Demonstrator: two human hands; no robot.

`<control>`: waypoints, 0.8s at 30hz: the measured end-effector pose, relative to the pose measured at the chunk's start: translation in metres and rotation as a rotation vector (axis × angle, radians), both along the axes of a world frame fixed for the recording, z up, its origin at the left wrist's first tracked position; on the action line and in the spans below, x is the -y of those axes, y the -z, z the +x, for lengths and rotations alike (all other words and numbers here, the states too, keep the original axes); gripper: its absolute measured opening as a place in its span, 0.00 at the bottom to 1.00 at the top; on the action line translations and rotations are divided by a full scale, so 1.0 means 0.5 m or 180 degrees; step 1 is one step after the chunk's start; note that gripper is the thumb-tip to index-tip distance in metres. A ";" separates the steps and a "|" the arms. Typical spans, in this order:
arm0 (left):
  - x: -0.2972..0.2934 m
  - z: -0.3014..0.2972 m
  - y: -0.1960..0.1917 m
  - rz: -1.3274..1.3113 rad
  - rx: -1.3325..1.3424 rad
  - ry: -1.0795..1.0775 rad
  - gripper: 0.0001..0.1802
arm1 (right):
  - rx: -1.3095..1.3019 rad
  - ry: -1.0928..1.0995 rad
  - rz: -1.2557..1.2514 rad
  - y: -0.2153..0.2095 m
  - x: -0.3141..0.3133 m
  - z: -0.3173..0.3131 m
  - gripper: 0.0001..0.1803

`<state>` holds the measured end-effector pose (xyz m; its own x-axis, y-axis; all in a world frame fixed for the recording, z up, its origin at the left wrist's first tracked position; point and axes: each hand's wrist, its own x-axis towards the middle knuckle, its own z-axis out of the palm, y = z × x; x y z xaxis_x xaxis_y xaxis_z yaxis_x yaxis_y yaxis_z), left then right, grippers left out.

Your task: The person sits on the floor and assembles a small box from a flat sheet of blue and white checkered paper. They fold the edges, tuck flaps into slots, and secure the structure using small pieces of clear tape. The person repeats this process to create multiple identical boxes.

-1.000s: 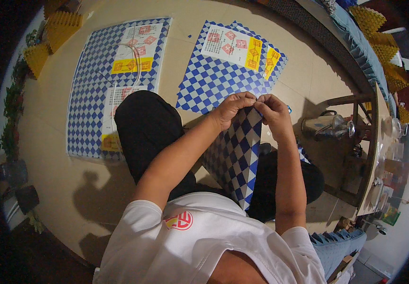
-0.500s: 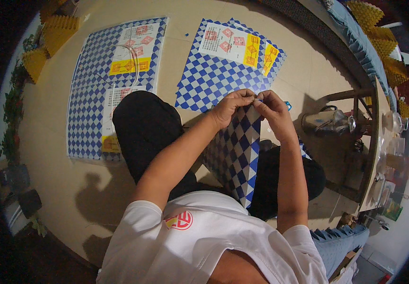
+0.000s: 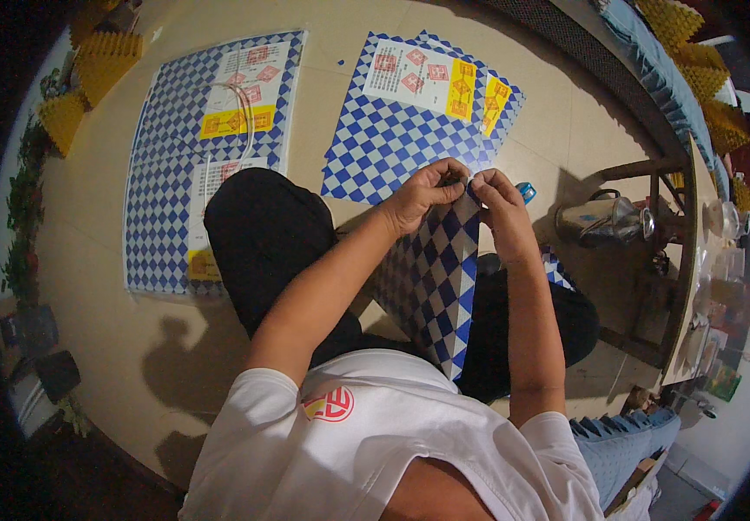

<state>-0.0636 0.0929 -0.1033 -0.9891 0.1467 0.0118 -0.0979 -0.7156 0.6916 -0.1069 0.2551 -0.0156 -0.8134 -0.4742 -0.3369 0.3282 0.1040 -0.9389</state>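
A blue-and-white checkered sheet (image 3: 431, 278) hangs folded over my lap between my knees. My left hand (image 3: 422, 193) pinches its top corner from the left. My right hand (image 3: 496, 195) pinches the same corner from the right, fingertips almost touching the left hand's. Both hands are closed on the sheet's upper edge. Behind my right hand a small blue object (image 3: 525, 190) lies on the floor, partly hidden.
Two more checkered sheets with red and yellow printed panels lie flat on the beige floor, one at far left (image 3: 201, 148) and one ahead (image 3: 409, 113). A metal kettle (image 3: 601, 221) stands by a wooden table (image 3: 683, 286) on the right. Yellow folded paper shapes (image 3: 101, 61) sit upper left.
My hands have stayed at the sheet's top corner, with only small finger movements. The view has shifted slightly.
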 end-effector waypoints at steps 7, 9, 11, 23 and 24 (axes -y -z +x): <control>-0.002 0.002 -0.003 -0.0078 -0.0086 -0.0268 0.09 | 0.0411 0.0431 0.0275 -0.019 0.017 0.006 0.07; 0.001 0.002 -0.009 -0.0061 0.0002 -0.0228 0.09 | 0.0392 0.0451 0.0237 -0.014 0.018 0.005 0.06; 0.005 0.002 -0.018 0.0000 0.0157 -0.0132 0.10 | 0.0369 0.0572 0.0287 -0.026 0.026 0.014 0.06; 0.002 -0.001 -0.005 -0.0146 -0.0164 -0.0237 0.10 | 0.0163 0.0669 0.0109 -0.013 0.036 0.015 0.04; 0.002 -0.001 -0.009 -0.0168 -0.0123 -0.0250 0.09 | 0.0103 0.0715 0.0103 -0.020 0.038 0.019 0.04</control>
